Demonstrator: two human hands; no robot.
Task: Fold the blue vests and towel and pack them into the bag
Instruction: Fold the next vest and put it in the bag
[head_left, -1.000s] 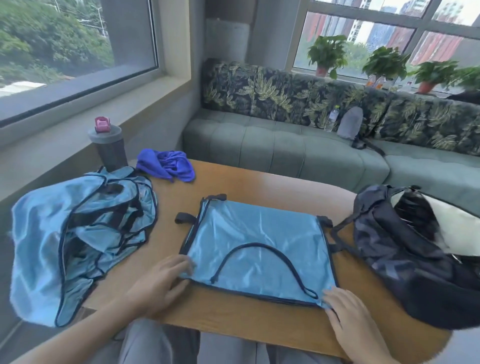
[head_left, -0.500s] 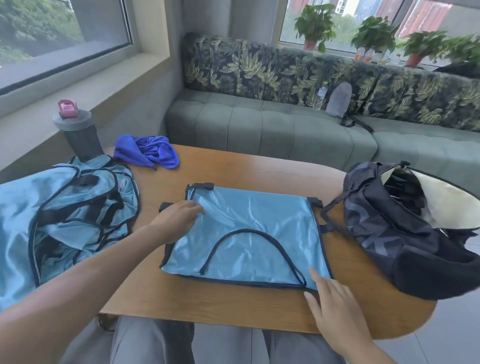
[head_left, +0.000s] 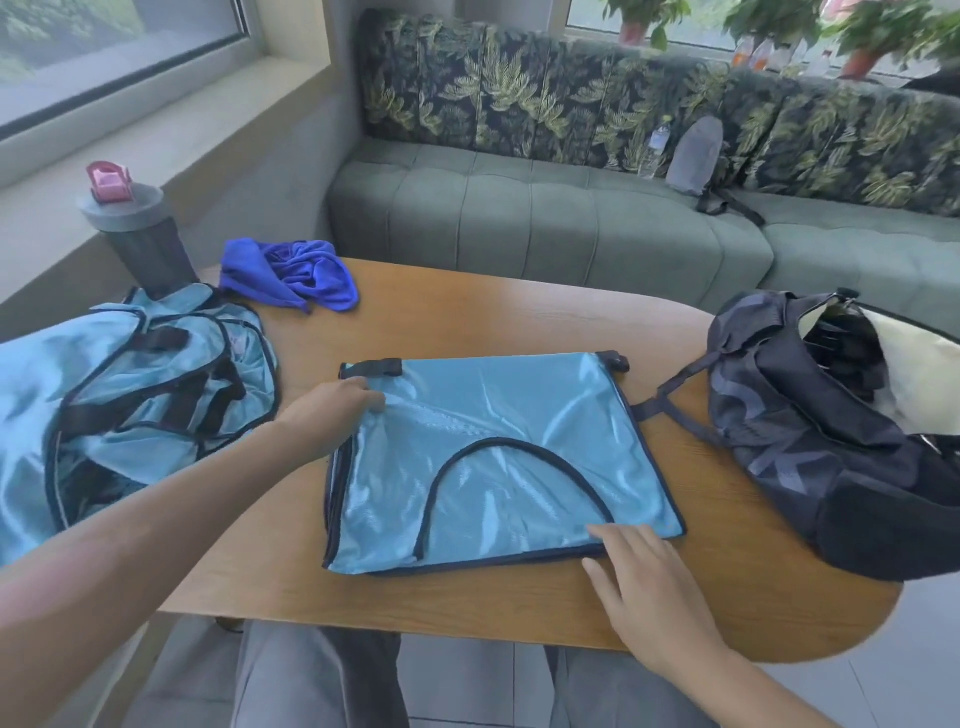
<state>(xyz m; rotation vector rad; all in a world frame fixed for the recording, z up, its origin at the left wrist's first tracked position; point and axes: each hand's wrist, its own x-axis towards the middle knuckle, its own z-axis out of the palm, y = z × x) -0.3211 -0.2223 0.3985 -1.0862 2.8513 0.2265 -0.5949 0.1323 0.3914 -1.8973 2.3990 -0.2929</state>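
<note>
Left hand (head_left: 332, 410) had fingers bent, tips pressing the folded vest (head_left: 493, 462) at its 10 o'clock corner; whether they pinched cloth, couldn't tell. Right hand (head_left: 639, 582) lay flat, fingers nearly straight, tips pinning the 5 o'clock hem, gripping nothing. Vest sat mid-table (head_left: 467, 613), unfolded vest pile (head_left: 130, 405) at its 9 o'clock, towel (head_left: 291, 278) crumpled at 11, open bag (head_left: 821, 447) at 3. Judgement: fabric looked slick, so keep one corner pinned, square the edges, tuck the strap tabs in before halving toward the bag. No readable brand; the bag's pale print was illegible.
</note>
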